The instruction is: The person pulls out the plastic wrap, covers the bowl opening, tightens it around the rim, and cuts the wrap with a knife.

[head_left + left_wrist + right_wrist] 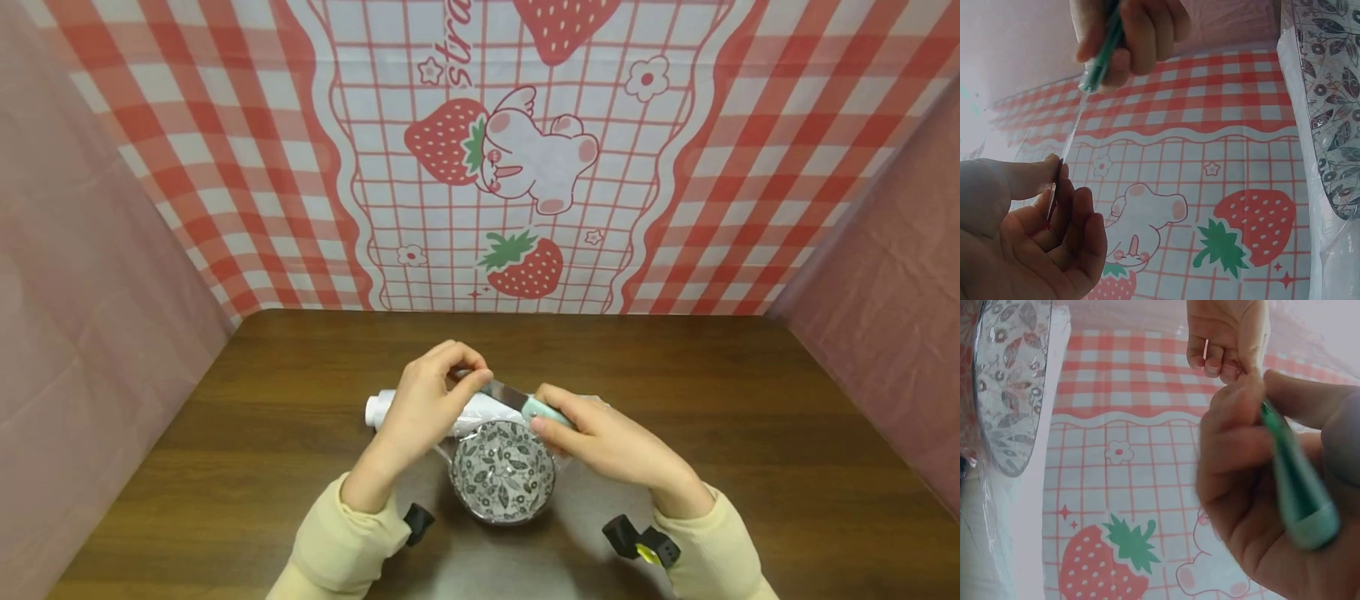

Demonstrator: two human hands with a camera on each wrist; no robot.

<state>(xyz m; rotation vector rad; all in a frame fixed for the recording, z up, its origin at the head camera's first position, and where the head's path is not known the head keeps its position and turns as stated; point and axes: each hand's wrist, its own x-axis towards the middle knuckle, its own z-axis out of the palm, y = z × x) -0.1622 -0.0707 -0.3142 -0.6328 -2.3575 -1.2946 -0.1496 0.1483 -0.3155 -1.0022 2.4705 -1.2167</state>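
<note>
My right hand (pixel 600 437) grips the mint-green handle of a knife (pixel 547 412), its fingers wrapped around it in the right wrist view. From there the metal blade points up and left toward my left hand (pixel 431 400). Thumb and fingers of that hand pinch the blade's far end, also seen in the left wrist view, where the blade (pixel 1074 128) shows edge-on. Below and between both hands is a bowl (pixel 502 475) with a grey leaf pattern, clear plastic film wrapped over it. Behind the bowl lies a white roll of cling film (pixel 483 414), partly hidden by the hands.
The brown wooden table (pixel 225 450) stretches out on both sides. A red-checked strawberry cloth (pixel 525 167) hangs at its back edge, with pink curtains (pixel 97 292) at the sides. Loose clear film shows near the roll's right end.
</note>
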